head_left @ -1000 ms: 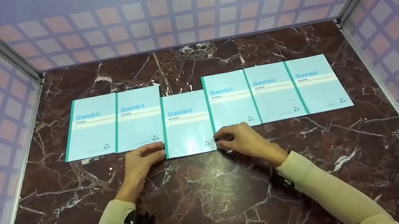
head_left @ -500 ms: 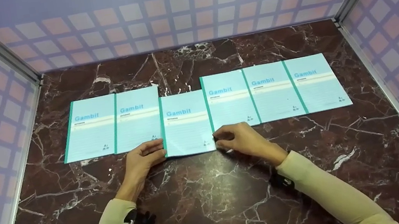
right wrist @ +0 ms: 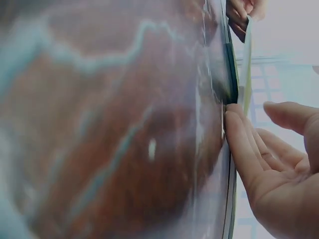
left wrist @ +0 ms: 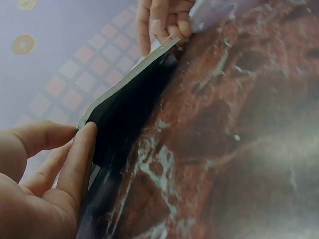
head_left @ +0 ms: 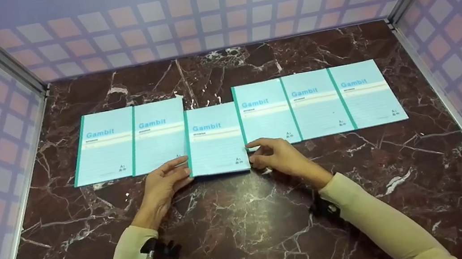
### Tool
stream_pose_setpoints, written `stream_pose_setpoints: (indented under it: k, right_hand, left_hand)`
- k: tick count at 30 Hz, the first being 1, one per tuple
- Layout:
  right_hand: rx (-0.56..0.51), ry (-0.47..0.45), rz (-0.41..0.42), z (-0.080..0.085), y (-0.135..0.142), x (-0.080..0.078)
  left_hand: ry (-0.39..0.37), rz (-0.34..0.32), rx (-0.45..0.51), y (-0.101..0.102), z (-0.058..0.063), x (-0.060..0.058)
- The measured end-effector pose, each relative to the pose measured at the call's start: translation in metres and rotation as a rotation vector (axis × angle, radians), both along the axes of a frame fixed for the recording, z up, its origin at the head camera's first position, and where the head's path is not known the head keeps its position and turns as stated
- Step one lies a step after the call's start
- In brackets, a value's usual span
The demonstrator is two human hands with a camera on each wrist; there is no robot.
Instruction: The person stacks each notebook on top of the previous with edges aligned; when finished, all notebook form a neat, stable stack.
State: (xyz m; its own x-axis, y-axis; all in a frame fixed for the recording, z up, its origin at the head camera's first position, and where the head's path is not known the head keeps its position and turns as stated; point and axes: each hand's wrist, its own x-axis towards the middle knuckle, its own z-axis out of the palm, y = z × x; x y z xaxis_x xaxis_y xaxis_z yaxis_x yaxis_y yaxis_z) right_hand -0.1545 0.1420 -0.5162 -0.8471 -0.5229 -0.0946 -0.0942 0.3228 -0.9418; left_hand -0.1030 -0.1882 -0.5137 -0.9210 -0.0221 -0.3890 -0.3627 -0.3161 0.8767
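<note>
A light blue Gambit notebook [head_left: 216, 149] with a green spine lies between my hands, set nearer to me than its neighbours. My left hand [head_left: 162, 186] pinches its near left corner at the spine between thumb and fingers. In the left wrist view the near edge of this notebook [left wrist: 124, 79] is raised, with a dark gap beneath. At the right edge, my right hand [head_left: 280, 156] touches it with its fingertips. The right wrist view shows the right hand [right wrist: 279, 174] with fairly straight fingers at the edge and the thumb held apart.
Two matching notebooks [head_left: 110, 157] lie side by side on the left and three more notebooks [head_left: 317, 117] on the right. All rest on a dark marbled table [head_left: 246, 236]. Purple checkered walls [head_left: 205, 11] enclose the back and both sides.
The near edge of the middle notebook has come up slightly off the table. My right thumb and index finger have spread apart, while both hands stay at the notebook's sides.
</note>
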Motion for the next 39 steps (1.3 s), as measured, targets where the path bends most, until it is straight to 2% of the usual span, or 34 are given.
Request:
stream_pose_setpoints:
  k: [4, 8, 18, 26, 32, 39]
  right_hand:
    - [-0.103, -0.08, -0.029, -0.002, -0.003, 0.001]
    - [-0.151, -0.118, -0.083, -0.003, -0.006, 0.003]
    - [-0.087, -0.104, -0.159, 0.0, -0.014, 0.005]
    - [-0.078, -0.002, -0.181, 0.005, -0.01, 0.002]
    - [-0.077, 0.041, -0.183, 0.012, -0.003, -0.002]
    - [-0.119, 0.115, -0.188, 0.017, 0.011, -0.006]
  left_hand:
    - [0.015, -0.01, 0.021, 0.0, 0.003, -0.003]
    - [0.035, -0.005, 0.001, 0.002, 0.005, -0.004]
    - [0.164, 0.011, -0.221, 0.008, 0.008, -0.001]
    - [0.258, 0.005, -0.283, 0.013, 0.008, -0.001]
    - [0.346, 0.006, -0.316, 0.019, 0.008, -0.001]
    - [0.409, -0.014, -0.35, 0.034, 0.009, -0.009]
